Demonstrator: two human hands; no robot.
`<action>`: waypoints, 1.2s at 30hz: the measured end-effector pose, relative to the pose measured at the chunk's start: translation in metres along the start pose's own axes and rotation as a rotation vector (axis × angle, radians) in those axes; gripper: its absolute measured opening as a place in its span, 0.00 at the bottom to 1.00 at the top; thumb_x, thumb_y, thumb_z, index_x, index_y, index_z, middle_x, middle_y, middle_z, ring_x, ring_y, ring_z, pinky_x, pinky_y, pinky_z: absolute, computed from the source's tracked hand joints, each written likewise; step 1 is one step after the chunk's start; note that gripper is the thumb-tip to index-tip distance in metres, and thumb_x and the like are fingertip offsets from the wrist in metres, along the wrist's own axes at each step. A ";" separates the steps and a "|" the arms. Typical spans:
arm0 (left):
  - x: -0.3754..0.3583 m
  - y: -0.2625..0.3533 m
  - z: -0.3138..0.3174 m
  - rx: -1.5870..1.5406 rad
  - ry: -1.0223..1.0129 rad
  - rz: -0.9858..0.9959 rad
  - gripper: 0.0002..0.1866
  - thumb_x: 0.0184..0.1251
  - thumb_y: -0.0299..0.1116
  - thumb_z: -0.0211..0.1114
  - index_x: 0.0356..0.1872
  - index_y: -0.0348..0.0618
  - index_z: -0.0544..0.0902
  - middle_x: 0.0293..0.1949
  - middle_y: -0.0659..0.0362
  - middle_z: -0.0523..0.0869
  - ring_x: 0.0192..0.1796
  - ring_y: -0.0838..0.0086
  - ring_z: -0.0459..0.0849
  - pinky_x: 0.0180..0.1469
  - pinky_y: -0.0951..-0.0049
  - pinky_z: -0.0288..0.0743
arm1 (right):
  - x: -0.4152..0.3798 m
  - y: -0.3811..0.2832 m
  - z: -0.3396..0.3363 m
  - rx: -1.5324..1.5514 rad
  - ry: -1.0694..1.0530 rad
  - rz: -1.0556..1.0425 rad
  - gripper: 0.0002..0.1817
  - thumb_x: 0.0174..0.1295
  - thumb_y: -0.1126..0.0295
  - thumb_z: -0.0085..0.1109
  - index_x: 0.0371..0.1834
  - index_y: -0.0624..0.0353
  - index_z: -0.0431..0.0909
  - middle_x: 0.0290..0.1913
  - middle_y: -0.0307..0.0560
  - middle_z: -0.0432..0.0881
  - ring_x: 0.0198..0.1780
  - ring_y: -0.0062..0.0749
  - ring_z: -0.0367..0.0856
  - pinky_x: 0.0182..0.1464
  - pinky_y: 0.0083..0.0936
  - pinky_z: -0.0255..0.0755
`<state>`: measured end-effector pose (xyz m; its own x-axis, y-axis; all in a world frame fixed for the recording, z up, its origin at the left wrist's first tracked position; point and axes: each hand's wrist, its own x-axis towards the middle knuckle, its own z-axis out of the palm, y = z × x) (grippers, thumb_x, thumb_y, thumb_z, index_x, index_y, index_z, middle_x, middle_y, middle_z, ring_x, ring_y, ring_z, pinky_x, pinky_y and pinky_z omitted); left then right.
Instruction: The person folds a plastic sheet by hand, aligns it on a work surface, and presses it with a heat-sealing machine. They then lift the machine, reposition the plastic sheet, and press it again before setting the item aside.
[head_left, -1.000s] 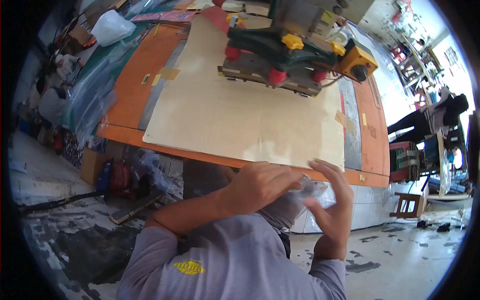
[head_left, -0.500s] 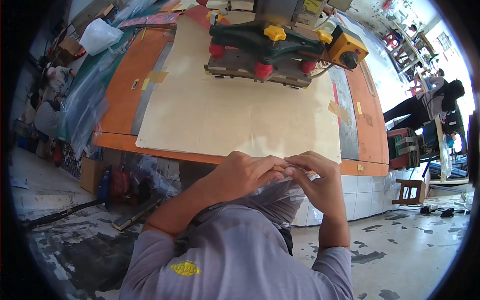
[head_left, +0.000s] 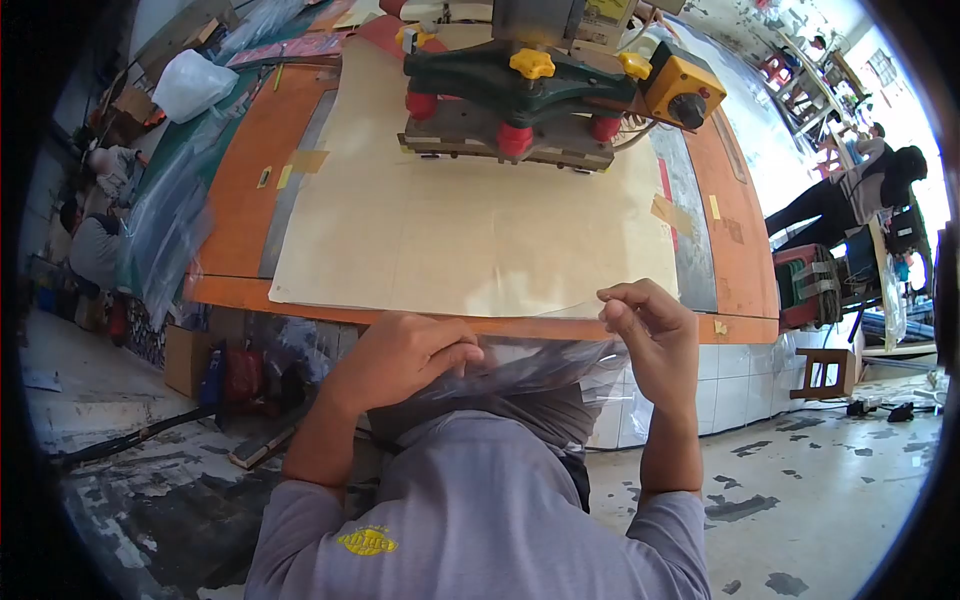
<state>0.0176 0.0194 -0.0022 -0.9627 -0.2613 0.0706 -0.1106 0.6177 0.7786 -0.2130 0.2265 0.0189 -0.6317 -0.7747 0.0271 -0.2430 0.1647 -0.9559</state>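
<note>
Clear plastic sheeting (head_left: 535,358) hangs between my hands at the front edge of the orange table (head_left: 250,292). My left hand (head_left: 405,358) is closed on its left side, thumb against the fingers. Farther right, my right hand (head_left: 648,325) pinches the plastic's upper right edge between thumb and fingertips, just over the table edge. Beyond my hands, a beige sheet (head_left: 470,240) lies flat on the table. Above its far part stands a dark green press head (head_left: 520,85) with red feet and yellow knobs.
A yellow control box (head_left: 682,85) with a black knob is beside the press. Plastic film (head_left: 165,235) drapes over the left side. A person in dark trousers (head_left: 850,195) stands at the right; other people are at the far left. A wooden stool (head_left: 826,373) lies at the right.
My hands, close together before, have moved apart: the left one left and slightly down, the right one slightly right and up. The plastic is now spread between them. The view has shifted slightly.
</note>
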 end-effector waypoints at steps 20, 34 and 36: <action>0.004 -0.012 -0.013 0.119 0.039 -0.037 0.10 0.70 0.36 0.78 0.43 0.41 0.90 0.32 0.58 0.94 0.35 0.68 0.94 0.38 0.68 0.83 | 0.024 0.013 0.006 0.017 0.083 -0.065 0.08 0.77 0.71 0.67 0.44 0.67 0.87 0.40 0.41 0.89 0.40 0.20 0.85 0.43 0.21 0.78; 0.093 -0.127 -0.075 0.363 0.312 0.060 0.12 0.71 0.31 0.76 0.48 0.41 0.83 0.30 0.53 0.79 0.35 0.65 0.82 0.42 0.65 0.78 | 0.160 0.085 -0.005 -0.554 0.122 -0.252 0.05 0.68 0.76 0.68 0.44 0.66 0.87 0.35 0.54 0.85 0.31 0.39 0.85 0.39 0.36 0.78; 0.094 -0.153 -0.058 0.478 0.350 0.158 0.13 0.72 0.31 0.75 0.52 0.40 0.85 0.33 0.51 0.82 0.36 0.66 0.83 0.43 0.66 0.79 | 0.169 0.103 -0.004 -0.579 0.083 -0.339 0.03 0.68 0.79 0.66 0.42 0.65 0.86 0.35 0.56 0.84 0.34 0.45 0.86 0.42 0.39 0.79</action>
<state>-0.0414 -0.1428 -0.0783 -0.8471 -0.3175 0.4262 -0.1497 0.9120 0.3818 -0.3473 0.1149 -0.0737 -0.5001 -0.7954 0.3425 -0.7782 0.2392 -0.5807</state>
